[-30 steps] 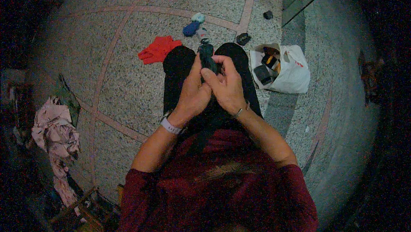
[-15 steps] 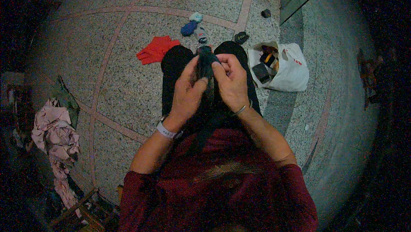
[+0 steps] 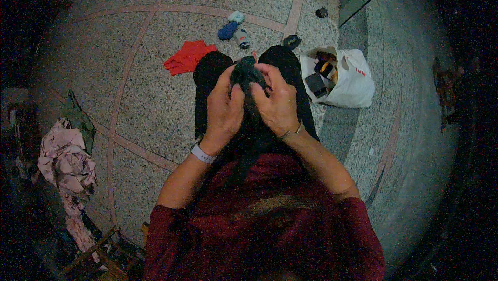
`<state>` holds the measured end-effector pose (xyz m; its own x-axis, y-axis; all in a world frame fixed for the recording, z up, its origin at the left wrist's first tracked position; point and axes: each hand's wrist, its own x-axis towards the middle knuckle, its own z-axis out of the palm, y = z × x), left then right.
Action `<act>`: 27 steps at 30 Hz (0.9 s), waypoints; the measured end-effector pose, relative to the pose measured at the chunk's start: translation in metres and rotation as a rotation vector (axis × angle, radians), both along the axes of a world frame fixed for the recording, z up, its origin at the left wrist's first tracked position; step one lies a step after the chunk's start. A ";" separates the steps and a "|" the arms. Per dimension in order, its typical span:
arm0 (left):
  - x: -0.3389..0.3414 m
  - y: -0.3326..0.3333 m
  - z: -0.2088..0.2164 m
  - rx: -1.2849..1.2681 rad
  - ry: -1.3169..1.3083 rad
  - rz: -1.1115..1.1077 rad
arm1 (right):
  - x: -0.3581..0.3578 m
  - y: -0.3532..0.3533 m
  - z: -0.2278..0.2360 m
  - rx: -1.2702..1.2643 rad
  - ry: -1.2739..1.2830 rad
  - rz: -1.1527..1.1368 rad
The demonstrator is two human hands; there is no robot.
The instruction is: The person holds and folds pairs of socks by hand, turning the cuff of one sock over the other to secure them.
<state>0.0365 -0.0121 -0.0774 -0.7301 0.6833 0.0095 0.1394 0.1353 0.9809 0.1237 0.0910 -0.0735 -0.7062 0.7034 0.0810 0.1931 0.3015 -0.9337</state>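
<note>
Over my lap, between my knees, I hold a bunched dark sock [image 3: 248, 72]. My left hand [image 3: 224, 108] grips its left side, thumb on the near side and fingers bent round it. My right hand [image 3: 278, 102] closes on its right side in the same way. The sock looks short and rounded, and the fingertips partly cover it. Beyond my knees lie a blue balled sock [image 3: 227, 31], a pale balled one [image 3: 236, 17] and a grey sock with a dark end [image 3: 242, 38]. A small bit of red shows just behind the held sock.
Red cloth [image 3: 188, 58] is spread beside my left knee. An open white plastic bag [image 3: 357, 81] with dark and yellow items lies right of my right knee. Dark bundles [image 3: 292, 42] sit farther off. Crumpled pinkish paper or cloth [image 3: 67, 159] stands at left.
The dark sock has gone from a longer, upright shape to a shorter, wider bunch. My right thumb has shifted left and down on it. The things on the floor stay put.
</note>
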 end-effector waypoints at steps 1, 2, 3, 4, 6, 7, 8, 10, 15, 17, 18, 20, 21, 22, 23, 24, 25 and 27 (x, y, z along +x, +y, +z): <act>-0.001 -0.001 -0.001 -0.018 -0.033 -0.007 | 0.001 0.002 0.005 0.075 -0.053 0.006; -0.003 -0.002 0.001 -0.018 -0.044 0.005 | 0.002 0.006 0.006 0.143 -0.043 -0.014; -0.005 -0.003 0.004 -0.019 -0.055 0.016 | 0.002 0.011 0.008 0.211 -0.034 -0.034; -0.006 -0.003 0.008 -0.019 -0.066 0.028 | 0.002 0.014 0.008 0.280 -0.024 -0.054; -0.003 -0.002 0.019 0.056 -0.084 0.019 | 0.000 0.018 0.005 0.297 -0.028 -0.061; -0.001 -0.001 0.023 0.093 -0.093 0.016 | 0.000 0.019 0.004 0.305 -0.031 -0.065; 0.001 -0.002 0.024 0.037 -0.066 0.000 | 0.000 0.017 0.004 0.299 -0.044 -0.046; 0.005 -0.003 0.024 -0.075 -0.013 -0.030 | -0.002 0.010 0.007 0.287 -0.072 -0.008; 0.015 0.004 0.015 0.009 -0.069 0.022 | -0.003 0.003 0.004 0.372 0.002 0.020; 0.015 0.004 0.013 0.025 -0.089 0.013 | -0.006 0.008 0.004 0.466 0.065 -0.012; 0.015 0.004 0.015 0.005 -0.054 0.010 | -0.006 0.009 0.004 0.413 0.060 -0.019; 0.012 0.004 0.022 -0.034 0.018 0.005 | -0.007 0.012 0.004 0.307 0.048 -0.032; 0.009 0.003 0.024 -0.014 -0.060 0.002 | -0.007 0.016 0.006 0.178 -0.004 -0.068; 0.004 0.001 0.026 0.007 -0.139 -0.001 | -0.005 0.022 0.011 0.049 -0.055 -0.104; 0.001 -0.001 0.029 0.029 -0.217 0.001 | -0.005 0.030 0.013 -0.079 -0.107 -0.134; 0.000 -0.002 0.034 0.058 -0.313 0.017 | -0.004 0.040 0.002 -0.110 -0.061 -0.154; -0.002 -0.002 0.038 0.088 -0.407 0.038 | 0.001 0.046 -0.004 -0.217 -0.038 -0.162; -0.009 -0.008 0.041 0.046 -0.529 0.043 | 0.003 0.049 -0.002 -0.124 -0.094 -0.207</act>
<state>0.0278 -0.0201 -0.0364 -0.6706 0.6600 -0.3386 -0.3812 0.0850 0.9206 0.1266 0.1404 -0.0754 -0.5462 0.8344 -0.0744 0.3267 0.1303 -0.9361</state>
